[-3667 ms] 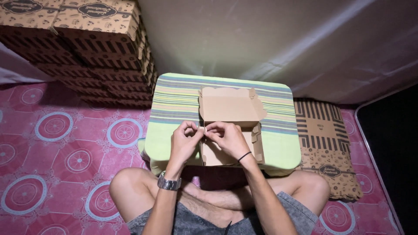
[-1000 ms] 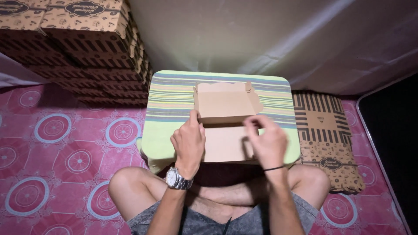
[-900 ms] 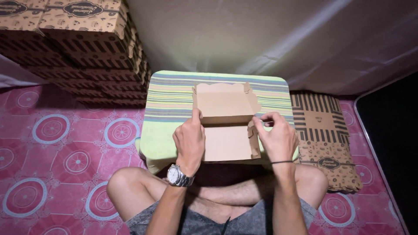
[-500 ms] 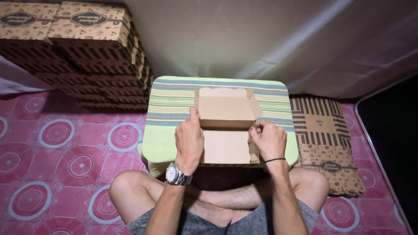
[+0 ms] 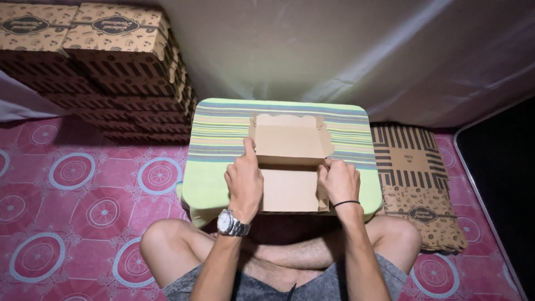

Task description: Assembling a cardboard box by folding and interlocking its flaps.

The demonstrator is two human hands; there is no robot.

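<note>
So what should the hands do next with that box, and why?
Probably fold the lid down toward the person. The box lies open on the striped table, its lid standing up at the back. The left hand presses the left wall and the right hand pinches the right one, so both sides look formed.

Single head-worn view, looking steeply down from above the seated person's lap, facing forward toward the wall, close over the striped counter, knees at bottom edge
</note>
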